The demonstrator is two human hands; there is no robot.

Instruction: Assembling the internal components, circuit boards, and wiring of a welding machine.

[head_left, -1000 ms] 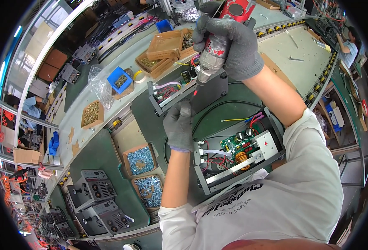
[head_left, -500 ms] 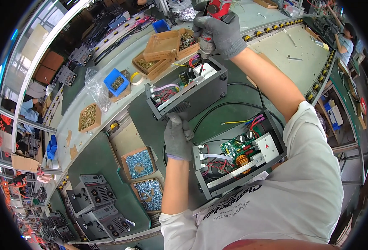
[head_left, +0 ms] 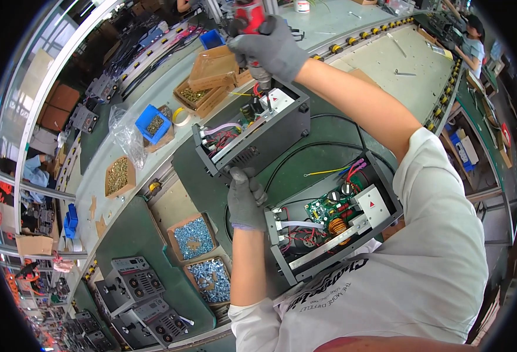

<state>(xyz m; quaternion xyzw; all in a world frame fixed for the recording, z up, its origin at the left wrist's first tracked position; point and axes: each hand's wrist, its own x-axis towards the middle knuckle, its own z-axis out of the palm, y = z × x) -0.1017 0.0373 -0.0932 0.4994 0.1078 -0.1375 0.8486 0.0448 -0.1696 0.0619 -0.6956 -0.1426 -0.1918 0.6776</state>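
Observation:
My right hand, in a grey glove, is wrapped round a red and grey power screwdriver. Its bit points down into the farther dark grey metal casing, beside a white plate. Wires and circuit parts show inside this open-topped box. Also gloved, my left hand has its fingers curled by the casing's near left corner; whether it pinches anything is hidden. Closer to my body lies a second open casing, with a green circuit board, a copper coil and red wires in it.
Boxes of silvery screws stand left of my left forearm. Beyond are a box of brassy screws, a blue bin, a tape roll and cardboard boxes. A black cable loops between the casings. Finished-looking units sit lower left.
My right hand and the screwdriver have moved left, and the bit now sits lower beside the white plate. My left hand stays by the casing's corner. The whole view has shifted slightly.

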